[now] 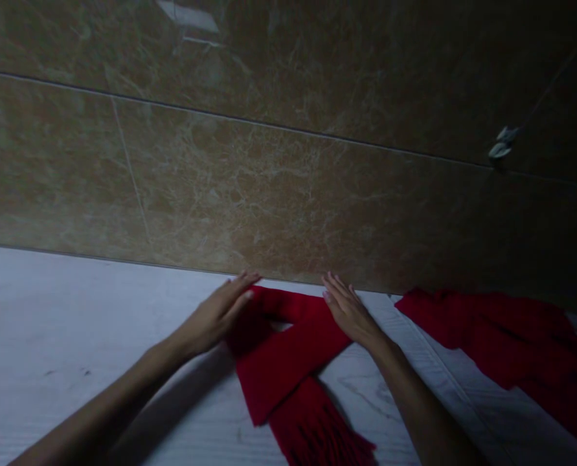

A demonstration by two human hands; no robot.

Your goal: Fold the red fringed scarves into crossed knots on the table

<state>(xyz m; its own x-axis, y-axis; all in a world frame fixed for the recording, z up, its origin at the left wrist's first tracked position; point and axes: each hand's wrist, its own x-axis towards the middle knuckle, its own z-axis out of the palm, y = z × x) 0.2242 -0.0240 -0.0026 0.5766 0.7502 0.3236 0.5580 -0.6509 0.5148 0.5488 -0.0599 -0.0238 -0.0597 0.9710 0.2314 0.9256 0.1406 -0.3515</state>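
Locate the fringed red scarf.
Head view, lower centre: the fringed red scarf lies on the white surface between the left hand and right hand, near the tiled wall.

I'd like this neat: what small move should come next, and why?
Perhaps nudge the diagonal band of the fringed red fabric scarf upward with the bare right hand: it lies at the band's upper end, and a gap shows above the crossing.

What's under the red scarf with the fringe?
A white, wood-grained surface shows around the red scarf and through the small gap in its loop. Anything directly beneath the fabric is covered, so I can't tell what's there.
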